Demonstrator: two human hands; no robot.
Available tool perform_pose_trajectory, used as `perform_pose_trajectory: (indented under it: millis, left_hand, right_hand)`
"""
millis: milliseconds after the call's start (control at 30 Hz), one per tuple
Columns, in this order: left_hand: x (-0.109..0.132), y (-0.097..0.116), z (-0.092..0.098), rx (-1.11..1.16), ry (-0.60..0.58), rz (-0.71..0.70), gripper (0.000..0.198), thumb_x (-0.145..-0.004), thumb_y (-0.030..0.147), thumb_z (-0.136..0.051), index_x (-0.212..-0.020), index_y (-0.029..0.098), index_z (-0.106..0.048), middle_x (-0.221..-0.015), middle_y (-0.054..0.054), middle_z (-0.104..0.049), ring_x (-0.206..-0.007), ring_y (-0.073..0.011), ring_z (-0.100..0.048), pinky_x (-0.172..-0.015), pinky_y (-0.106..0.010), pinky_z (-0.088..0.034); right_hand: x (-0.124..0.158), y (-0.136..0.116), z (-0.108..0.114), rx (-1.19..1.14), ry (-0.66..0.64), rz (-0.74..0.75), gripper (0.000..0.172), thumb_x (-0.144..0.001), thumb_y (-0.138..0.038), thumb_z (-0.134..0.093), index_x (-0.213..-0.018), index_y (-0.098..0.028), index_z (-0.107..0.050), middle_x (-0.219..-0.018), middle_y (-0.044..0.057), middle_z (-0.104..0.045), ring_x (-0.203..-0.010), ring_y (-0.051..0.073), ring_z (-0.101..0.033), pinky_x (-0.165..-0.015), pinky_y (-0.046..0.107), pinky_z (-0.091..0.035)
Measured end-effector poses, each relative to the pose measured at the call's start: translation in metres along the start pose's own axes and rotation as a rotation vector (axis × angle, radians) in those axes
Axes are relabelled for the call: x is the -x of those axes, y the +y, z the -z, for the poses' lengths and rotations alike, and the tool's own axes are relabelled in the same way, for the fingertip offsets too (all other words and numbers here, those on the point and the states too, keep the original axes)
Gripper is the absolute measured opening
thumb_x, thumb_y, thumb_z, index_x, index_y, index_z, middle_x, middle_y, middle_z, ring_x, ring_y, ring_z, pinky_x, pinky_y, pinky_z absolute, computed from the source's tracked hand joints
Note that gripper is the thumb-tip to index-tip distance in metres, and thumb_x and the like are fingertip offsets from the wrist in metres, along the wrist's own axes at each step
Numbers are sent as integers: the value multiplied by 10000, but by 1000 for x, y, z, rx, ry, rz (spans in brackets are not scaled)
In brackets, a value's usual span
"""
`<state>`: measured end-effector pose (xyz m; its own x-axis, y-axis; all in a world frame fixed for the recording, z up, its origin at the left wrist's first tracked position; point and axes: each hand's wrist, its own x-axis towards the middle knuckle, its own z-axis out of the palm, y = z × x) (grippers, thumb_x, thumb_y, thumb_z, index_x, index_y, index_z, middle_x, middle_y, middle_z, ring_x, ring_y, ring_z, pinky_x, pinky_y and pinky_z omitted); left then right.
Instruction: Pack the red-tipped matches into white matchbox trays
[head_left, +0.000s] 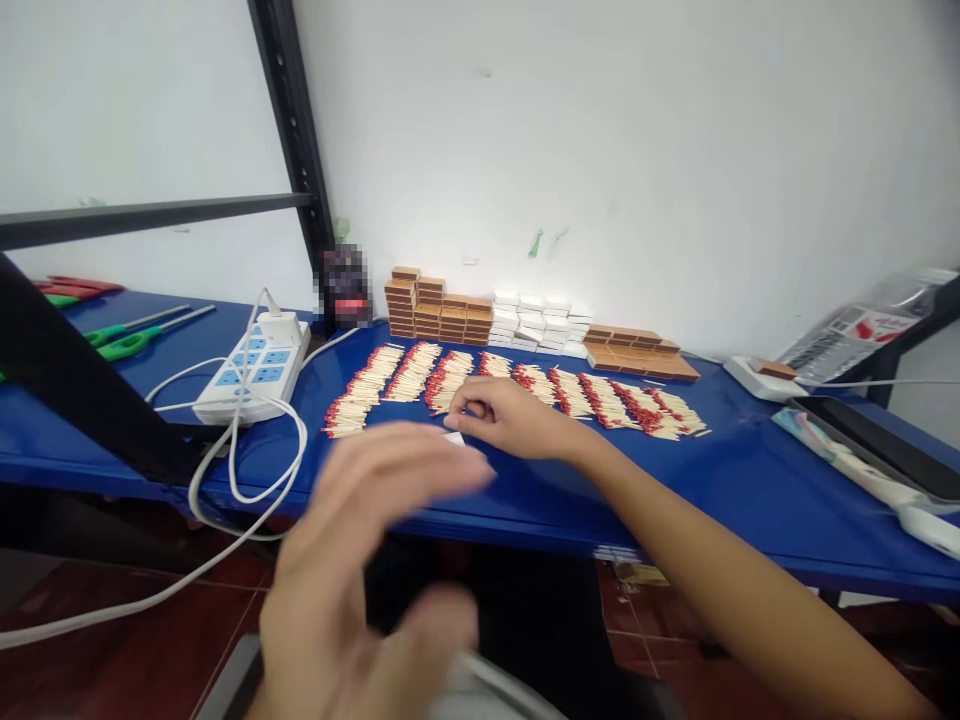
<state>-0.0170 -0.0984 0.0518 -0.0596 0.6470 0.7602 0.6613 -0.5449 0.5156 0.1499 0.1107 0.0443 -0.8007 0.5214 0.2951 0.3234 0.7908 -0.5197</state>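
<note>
My left hand (pixel 360 560) is raised close to the camera, blurred, with its thumb well apart from its curved fingers and nothing seen between them. Farther back, my right hand (pixel 510 415) has its fingers bent into a pinch at the front of the matches (pixel 450 375). What the pinch holds, if anything, cannot be made out. Just below those fingertips shows a small white piece (pixel 454 438), partly covered by my left hand. The red-tipped matches lie in several slanting rows across the blue table (pixel 525 490).
Behind the matches stand stacked brown matchboxes (pixel 439 315), white box trays (pixel 540 322) and a low brown stack (pixel 637 355). At left are a power strip (pixel 262 365) with looping white cable and green-handled tools (pixel 142 335). A phone (pixel 877 445) and plastic bottle (pixel 862 325) lie right.
</note>
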Motion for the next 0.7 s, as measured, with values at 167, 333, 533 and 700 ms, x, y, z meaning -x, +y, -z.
perform_pose_trajectory:
  millis: [167,333,533,700]
  left_hand:
    - [-27,-63,-16,-283,-152,0,379,-1031,363,-681,-1393,276,-606,-1316,-60,-709,-1275,-298,-622,-1120,-489,-497]
    - [-21,-91,-34,-316,-282,-14,484,-1013,466,-714,-1426,239,-606,-1331,-99,-674,-1289,-322,-584,-1149,-508,-454]
    - [-18,-93,-39,-355,-325,-20,268,-1000,418,-723,-1202,244,-722,-1235,-92,-674,-1242,-334,-575,-1099,-536,-438]
    - [-19,-96,-32,-259,-369,-14,195,-990,381,-746,-1112,230,-736,-1162,-70,-671,-1169,-290,-586,-1060,-484,-465]
  right_hand:
    - [-2,21,1,168,96,-113,156,-991,-285,-720,-886,-170,-705,-814,13,-616,-749,155,-507,-702,291,-325]
    - [-2,30,-4,193,-2,-119,99,-997,-237,-716,-933,-161,-726,-823,13,-609,-751,154,-511,-707,285,-335]
    - [1,30,1,166,-91,-109,124,-1035,-247,-666,-943,-165,-686,-894,35,-629,-788,165,-519,-715,286,-358]
    - [3,25,4,149,-75,-109,120,-1037,-235,-669,-940,-164,-675,-875,23,-616,-787,163,-519,-723,284,-366]
